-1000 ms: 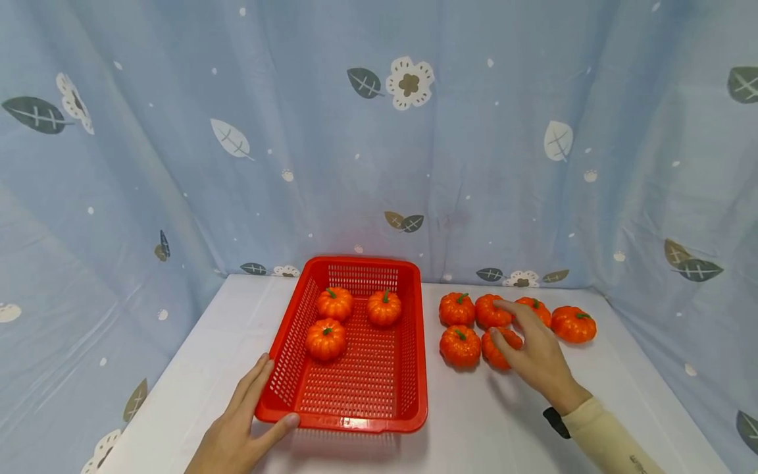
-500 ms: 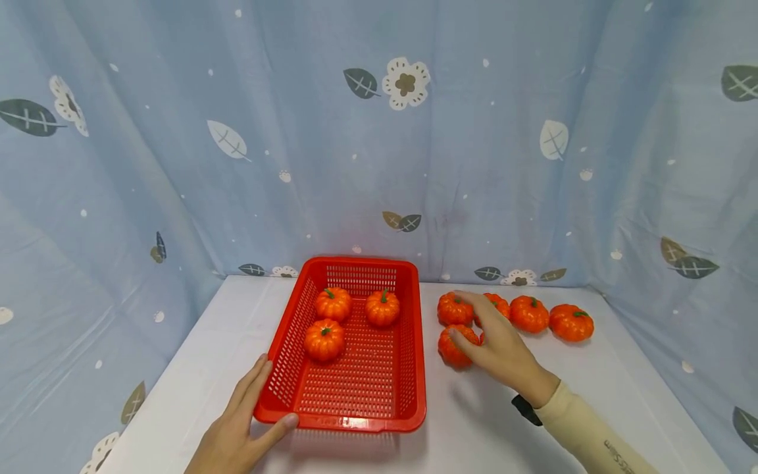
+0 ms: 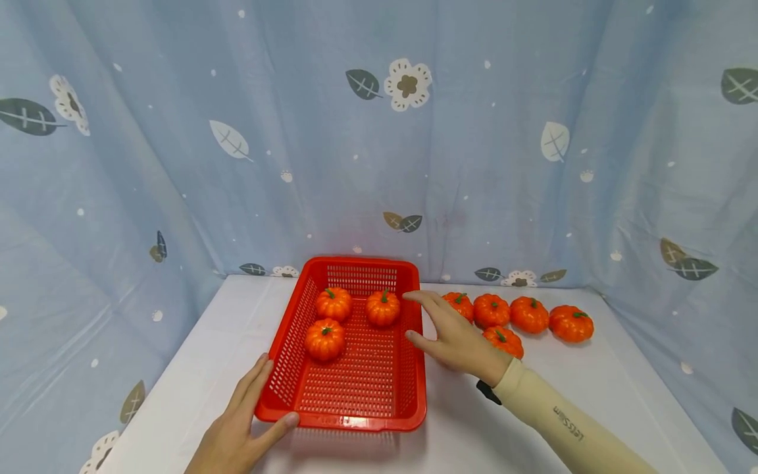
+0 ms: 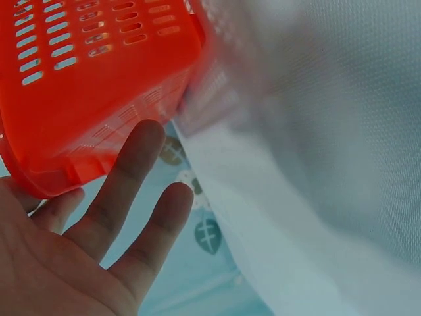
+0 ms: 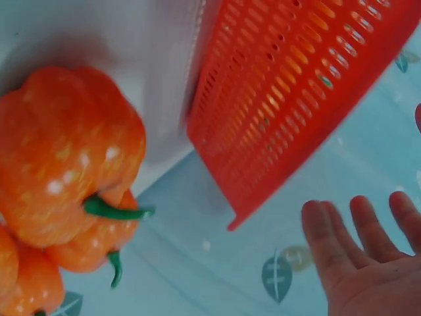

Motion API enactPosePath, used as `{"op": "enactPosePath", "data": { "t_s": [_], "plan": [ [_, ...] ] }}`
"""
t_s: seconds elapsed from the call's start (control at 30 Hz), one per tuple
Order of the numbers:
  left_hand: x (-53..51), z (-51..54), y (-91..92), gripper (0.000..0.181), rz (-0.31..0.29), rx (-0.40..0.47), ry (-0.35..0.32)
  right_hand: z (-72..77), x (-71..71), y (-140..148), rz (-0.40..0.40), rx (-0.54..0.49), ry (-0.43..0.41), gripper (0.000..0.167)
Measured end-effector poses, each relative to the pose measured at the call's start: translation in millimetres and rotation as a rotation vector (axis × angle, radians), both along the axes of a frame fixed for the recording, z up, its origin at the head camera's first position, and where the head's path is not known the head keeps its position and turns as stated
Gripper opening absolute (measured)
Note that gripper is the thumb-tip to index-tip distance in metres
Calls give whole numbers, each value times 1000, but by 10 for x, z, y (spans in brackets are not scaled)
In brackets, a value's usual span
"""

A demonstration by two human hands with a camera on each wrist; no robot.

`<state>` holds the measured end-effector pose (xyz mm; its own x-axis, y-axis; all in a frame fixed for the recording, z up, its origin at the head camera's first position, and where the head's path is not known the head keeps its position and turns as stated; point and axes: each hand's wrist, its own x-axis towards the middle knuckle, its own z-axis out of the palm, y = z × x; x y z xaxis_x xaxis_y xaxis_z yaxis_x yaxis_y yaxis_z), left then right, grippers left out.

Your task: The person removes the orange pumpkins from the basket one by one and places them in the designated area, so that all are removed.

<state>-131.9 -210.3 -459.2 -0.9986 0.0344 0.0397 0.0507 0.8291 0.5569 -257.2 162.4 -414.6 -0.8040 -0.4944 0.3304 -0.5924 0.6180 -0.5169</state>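
Note:
A red plastic basket (image 3: 349, 388) with slotted walls holds three small orange toy pumpkins with green stems: one at back left (image 3: 334, 304), one at back right (image 3: 383, 308), and one in front (image 3: 325, 340). My left hand (image 3: 239, 421) rests on the basket's near left corner, fingers straight along the side and thumb on the front rim. Over the right rim is my right hand (image 3: 456, 336), fingers extended and holding nothing. In the right wrist view, its palm (image 5: 381, 283) is bare, with a large pumpkin (image 5: 66, 151) lying off to the left.
More toy pumpkins stand right of the basket, including a back row ending at a pumpkin (image 3: 571, 324) on the far right and a pumpkin (image 3: 503, 341) in front. My right hand partly covers some. Behind the white tabletop (image 3: 533, 408) hangs a blue curtain (image 3: 474, 131).
My right hand has moved left, from above the pumpkins to the basket's right rim. The left hand and the pumpkins in the basket stay where they were.

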Motion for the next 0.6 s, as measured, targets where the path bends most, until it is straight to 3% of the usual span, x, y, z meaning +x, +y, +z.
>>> {"op": "enactPosePath", "data": {
  "t_s": [0.23,0.43,0.6],
  "plan": [
    [-2,-8,-4,97,0,-3,10,-75,-202,-268,66,10,-81,60],
    [-10,-14,9,96,4,1,-9,-148,-461,-398,72,84,-72,62],
    [-8,-22,-2,95,-4,-8,21,-240,-680,-499,85,152,-31,63]
  ]
}}
